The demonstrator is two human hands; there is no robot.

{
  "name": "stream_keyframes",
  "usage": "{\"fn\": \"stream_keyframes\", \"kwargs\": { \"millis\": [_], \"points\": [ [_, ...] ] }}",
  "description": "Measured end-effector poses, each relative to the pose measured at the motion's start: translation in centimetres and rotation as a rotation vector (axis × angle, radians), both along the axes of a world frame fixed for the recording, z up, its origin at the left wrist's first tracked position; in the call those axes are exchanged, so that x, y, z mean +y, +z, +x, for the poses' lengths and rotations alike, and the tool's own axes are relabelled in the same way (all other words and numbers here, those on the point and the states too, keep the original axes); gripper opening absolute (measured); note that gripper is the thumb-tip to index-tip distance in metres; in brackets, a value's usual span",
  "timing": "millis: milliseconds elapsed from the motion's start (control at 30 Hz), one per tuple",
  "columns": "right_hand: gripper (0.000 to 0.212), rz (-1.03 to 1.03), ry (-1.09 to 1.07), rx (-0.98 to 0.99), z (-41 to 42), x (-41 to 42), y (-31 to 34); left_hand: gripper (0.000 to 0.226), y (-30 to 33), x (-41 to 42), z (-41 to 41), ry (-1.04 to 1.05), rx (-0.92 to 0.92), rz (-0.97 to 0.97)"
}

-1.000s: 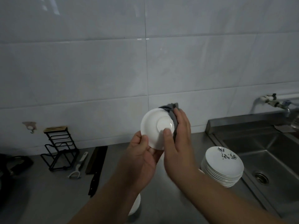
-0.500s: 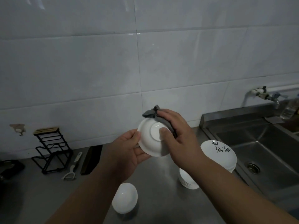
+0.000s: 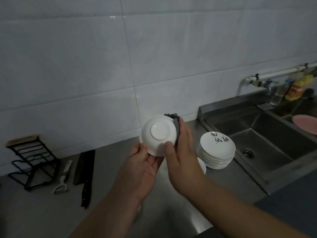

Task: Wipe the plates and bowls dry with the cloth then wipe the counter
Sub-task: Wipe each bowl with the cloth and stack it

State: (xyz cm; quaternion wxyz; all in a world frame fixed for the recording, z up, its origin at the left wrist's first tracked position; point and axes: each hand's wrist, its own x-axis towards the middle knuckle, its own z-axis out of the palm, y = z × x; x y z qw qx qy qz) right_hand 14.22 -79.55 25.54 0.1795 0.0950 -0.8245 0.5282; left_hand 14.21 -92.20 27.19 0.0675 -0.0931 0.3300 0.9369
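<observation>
A person stands at a steel worktop [image 3: 42, 212] under a white tiled wall, drying a small white bowl [image 3: 158, 135] held up in both hands, its foot ring facing the camera. Everything below is placed from that bowl, going left to right.

Far to the bowl's left, against the wall, stands a black wire rack [image 3: 31, 162]. Nearer the bowl lie a white peeler [image 3: 62, 179] and a dark cleaver [image 3: 84, 170], flat on the worktop with its handle toward the front edge.

The left hand [image 3: 144, 164] holds the bowl from below, thumb on the lower rim, fingers hidden behind it. The right hand [image 3: 181, 152] grips the bowl's right side, thumb on the outside and fingers reaching over the rim, pressing a dark grey cloth [image 3: 175, 121] against it; cloth shows above and beside the rim.

Below and right of the bowl a stack of white plates [image 3: 216, 152] sits on the worktop, the top one marked with black writing, and part of another white dish [image 3: 202, 166] peeks out beside the right wrist. Further right lies the steel sink [image 3: 267, 143], with a tap [image 3: 265, 83], bottles and a pink dish [image 3: 307, 124] beyond.

The bowl is held in the air over hard steel; a wet rim could slip from the left thumb as the right hand rubs, and it would likely drop toward the dishes or the worktop. There is open room straight below and to the bowl's left before the cleaver; to its right the plates crowd the sink's edge.
</observation>
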Motion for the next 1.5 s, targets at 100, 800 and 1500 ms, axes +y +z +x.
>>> {"fn": "stream_keyframes", "kwargs": {
  "millis": [100, 800, 1500],
  "points": [
    [0.091, -0.070, 0.097, -0.119, 3.2, -1.9, -3.8, 0.032, -1.6, 0.3, -0.5, -0.023, -0.059, -0.049],
    [0.049, -0.188, 0.023, -0.943, -1.5, 18.8, -9.2, 0.026, -14.0, 9.3, -2.9, -0.287, -0.424, -0.490],
    [0.009, 0.176, 0.207, -0.717, -11.9, 22.6, -17.8, 0.028, -19.9, 14.9, -9.1, -0.013, -0.374, -1.178]
  ]
}}
